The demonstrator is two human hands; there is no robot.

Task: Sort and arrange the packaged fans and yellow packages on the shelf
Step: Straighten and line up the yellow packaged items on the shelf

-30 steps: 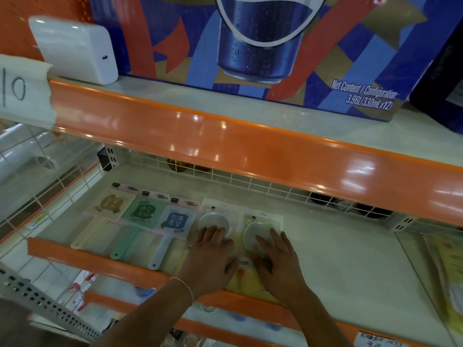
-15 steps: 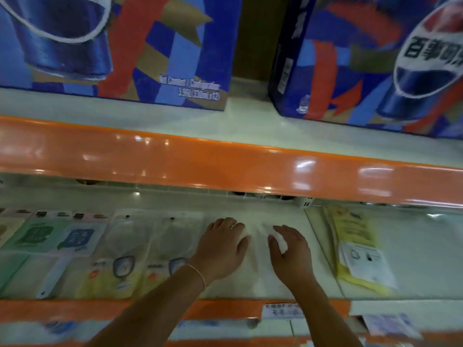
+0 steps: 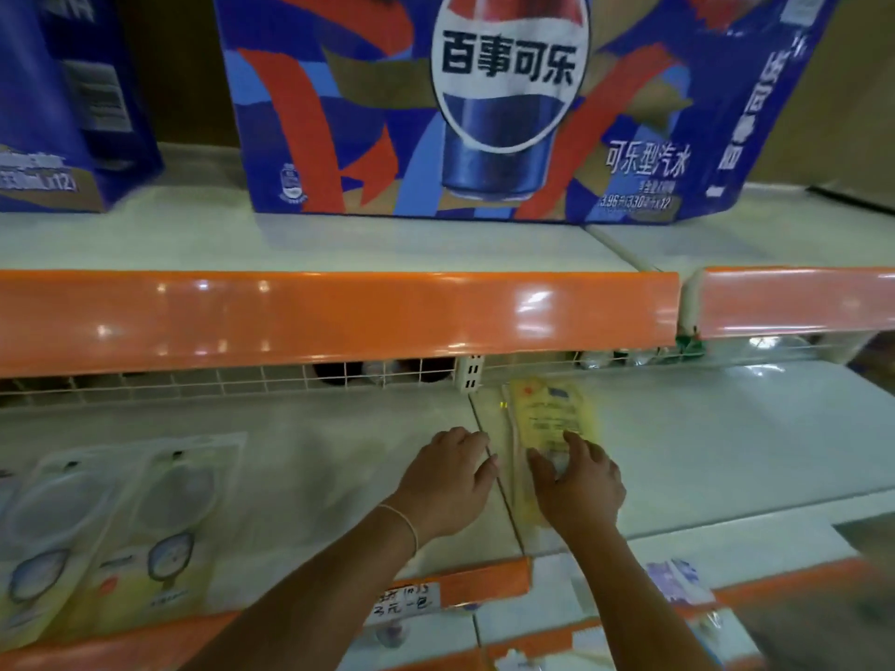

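A yellow package (image 3: 549, 414) lies flat on the lower shelf (image 3: 717, 438), just right of the seam between two shelf boards. My right hand (image 3: 576, 486) rests on the package's near half with its fingers spread. My left hand (image 3: 448, 481) lies palm down on the bare board just left of the seam, fingertips near the package's left edge, holding nothing. Two clear packages with yellow bottoms (image 3: 121, 530) lie side by side at the far left of the same shelf. The near end of the yellow package is hidden under my right hand.
The orange front rail (image 3: 339, 322) of the upper shelf hangs low over the work area. Large blue cola cartons (image 3: 484, 104) stand above it. A white wire grid (image 3: 218, 380) closes the back. Price labels (image 3: 404, 605) sit on the lower orange rail.
The view has swung right along the shelf. Both hands moved right off the clear packages; my right hand now rests on the yellow package. The paddle fans have left the view.
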